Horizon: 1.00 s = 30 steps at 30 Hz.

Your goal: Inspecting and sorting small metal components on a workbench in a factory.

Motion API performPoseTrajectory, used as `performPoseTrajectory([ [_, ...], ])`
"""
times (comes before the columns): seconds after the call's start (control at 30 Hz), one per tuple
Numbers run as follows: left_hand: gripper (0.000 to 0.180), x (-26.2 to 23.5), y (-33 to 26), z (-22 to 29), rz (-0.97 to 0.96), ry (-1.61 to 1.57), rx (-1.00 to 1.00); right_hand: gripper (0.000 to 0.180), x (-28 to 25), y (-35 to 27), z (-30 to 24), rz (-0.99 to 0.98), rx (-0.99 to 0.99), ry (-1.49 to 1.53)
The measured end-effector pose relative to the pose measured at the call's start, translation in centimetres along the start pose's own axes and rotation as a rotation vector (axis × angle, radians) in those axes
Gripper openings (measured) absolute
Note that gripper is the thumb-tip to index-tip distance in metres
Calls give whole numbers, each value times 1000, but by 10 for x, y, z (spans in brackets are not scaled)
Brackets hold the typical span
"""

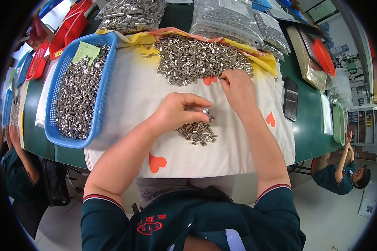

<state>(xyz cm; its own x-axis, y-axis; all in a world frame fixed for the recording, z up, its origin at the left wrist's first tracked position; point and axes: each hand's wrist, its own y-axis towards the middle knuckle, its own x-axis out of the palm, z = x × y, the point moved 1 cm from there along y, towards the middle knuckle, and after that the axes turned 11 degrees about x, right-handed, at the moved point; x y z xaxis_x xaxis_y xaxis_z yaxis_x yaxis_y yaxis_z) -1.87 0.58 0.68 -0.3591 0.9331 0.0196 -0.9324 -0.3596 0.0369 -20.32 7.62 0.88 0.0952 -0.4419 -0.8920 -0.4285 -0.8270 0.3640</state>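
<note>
My left hand [178, 110] is closed on a small round metal piece [206, 110], pinched between thumb and fingers. Just below it, a small heap of short metal sleeves [199, 134] lies on the white cloth [130, 104]. My right hand [238, 85] is at the near right edge of a large pile of the same sleeves [192, 58], its thumb and fingers pressed together. Whatever those fingertips may hold is too small to make out.
At the left stands a blue plastic basket [105, 83] of metal sleeves with a yellow-green paper slip. Clear bags of metal parts [132, 14] lie at the back. A dark phone [290, 99] rests at the right of the cloth. Co-workers [343, 171] sit at both sides.
</note>
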Motion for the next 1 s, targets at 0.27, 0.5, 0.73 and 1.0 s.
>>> performPoseTrajectory([
  [0.27, 31, -3, 2, -6, 154, -273, 50, 5, -24, -21, -18, -199, 333, 535],
  [0.5, 30, -4, 1, -8, 169, -298, 81, 8, -39, -36, -40, -522, 361, 964],
  [0.73, 30, -3, 1, -6, 171, -283, 65, 10, -42, -40, -48, -319, 168, 648],
  [1.0, 30, -2, 0, -6, 190, -192, 51, 9, -41, -41, -44, -306, 128, 685],
])
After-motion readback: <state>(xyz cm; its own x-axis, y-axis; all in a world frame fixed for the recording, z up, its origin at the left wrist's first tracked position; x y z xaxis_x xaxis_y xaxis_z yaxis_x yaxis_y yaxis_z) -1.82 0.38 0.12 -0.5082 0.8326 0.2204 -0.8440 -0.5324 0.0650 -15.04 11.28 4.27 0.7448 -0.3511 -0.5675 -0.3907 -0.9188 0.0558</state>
